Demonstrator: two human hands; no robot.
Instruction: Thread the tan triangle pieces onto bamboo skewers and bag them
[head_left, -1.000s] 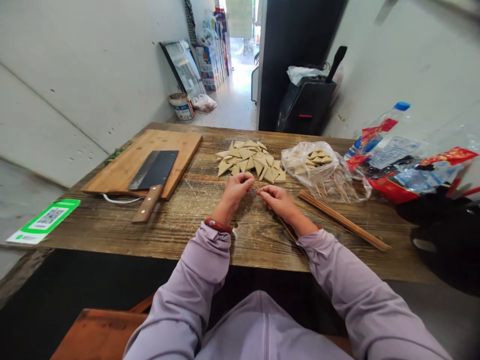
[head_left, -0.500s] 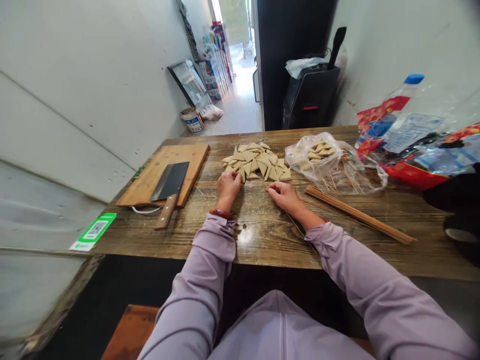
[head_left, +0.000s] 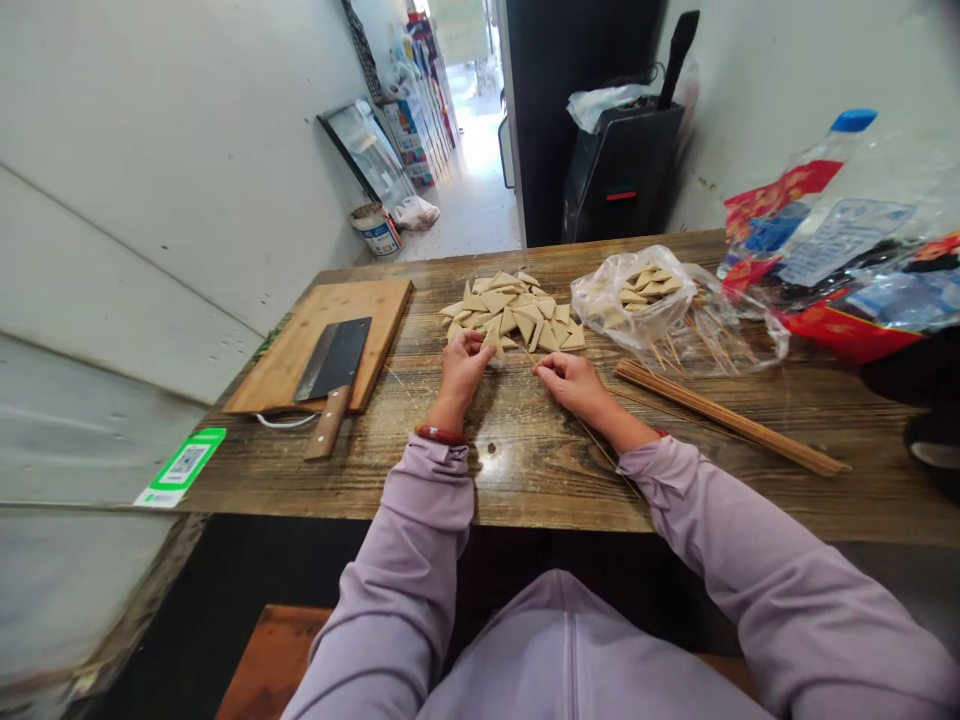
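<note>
Between the thumb and fingers of my left hand (head_left: 463, 370) is a tan triangular piece of tofu (head_left: 493, 341), held at the near edge of a heap of similar triangles (head_left: 517, 303). My right hand (head_left: 574, 385) pinches a thin bamboo skewer (head_left: 598, 440). Its tip pokes out past the fingertips toward the left hand, and its long end runs back under my wrist. A small gap separates the skewer tip from the held piece. A bundle of bamboo skewers (head_left: 727, 415) lies to the right of my right hand, with a few loose ones alongside.
At the left, a cleaver (head_left: 334, 365) rests on a wooden cutting board (head_left: 382, 310), its handle over the near edge. A clear plastic bag (head_left: 600, 285) holds skewered triangles behind the bundle. Plastic packaging and a blue-capped bottle (head_left: 853, 122) crowd the table's right end.
My left hand has lifted a tofu triangle from the heap's near edge and turned it toward the right hand. The right hand still pinches the skewer. The view has shifted slightly.
</note>
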